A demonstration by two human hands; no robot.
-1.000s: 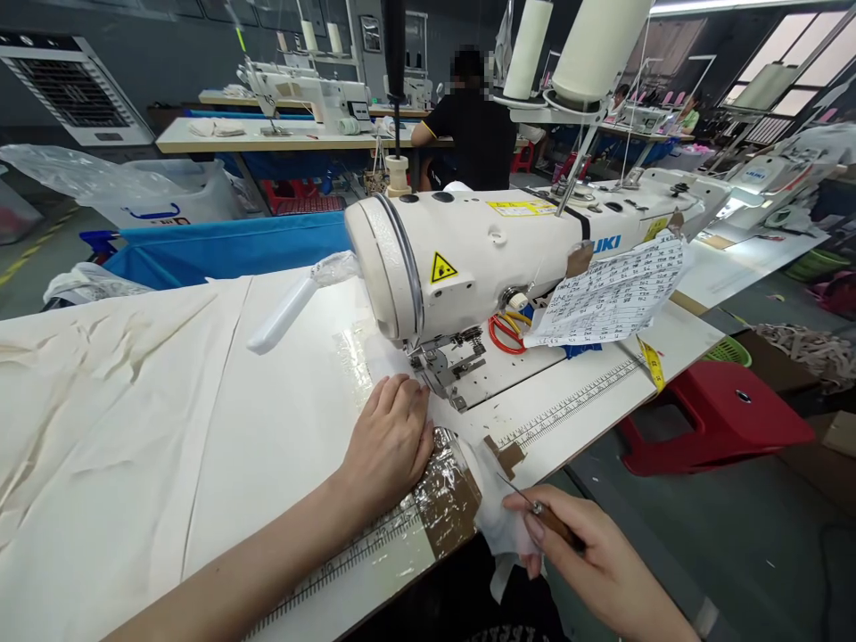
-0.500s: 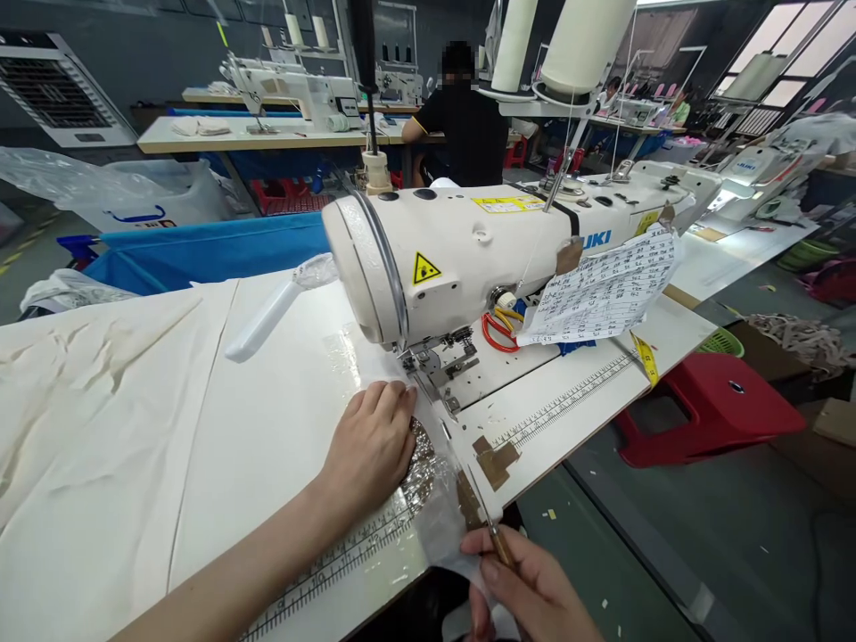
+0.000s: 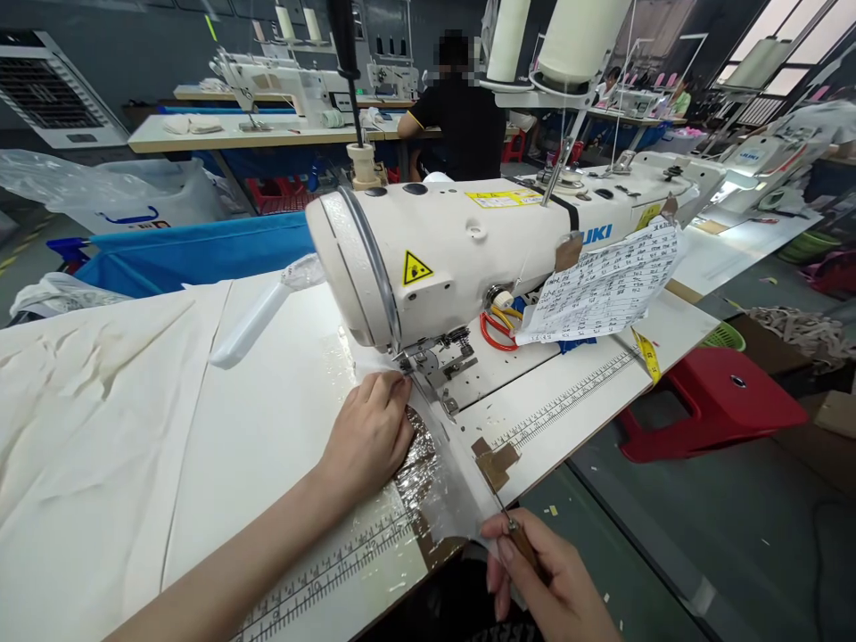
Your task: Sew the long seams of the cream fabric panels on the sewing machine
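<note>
A strip of thin white fabric (image 3: 445, 486) runs from under the needle area of a white sewing machine (image 3: 428, 259) towards the table's front edge. My left hand (image 3: 371, 428) is closed on the strip just in front of the presser foot, its fingers bent and pressed together. At the front edge my right hand (image 3: 545, 571) grips an awl (image 3: 525, 546) by its wooden handle, the thin metal shaft pointing up and left. Its fingers also hold the near end of the fabric. The left fingertips are partly hidden.
Red-handled scissors (image 3: 496, 332) lie beside the machine bed, close to a handwritten sheet (image 3: 602, 285). Cream cloth (image 3: 86, 428) covers the table's left side. A yellow tape measure (image 3: 646, 357) hangs over the right edge above a red stool (image 3: 722, 401). Another person (image 3: 458, 125) sits beyond.
My right hand has moved right and slightly down with the awl and fabric end, drawing the strip straighter. The awl has swung off the strip. My left hand has shifted slightly left.
</note>
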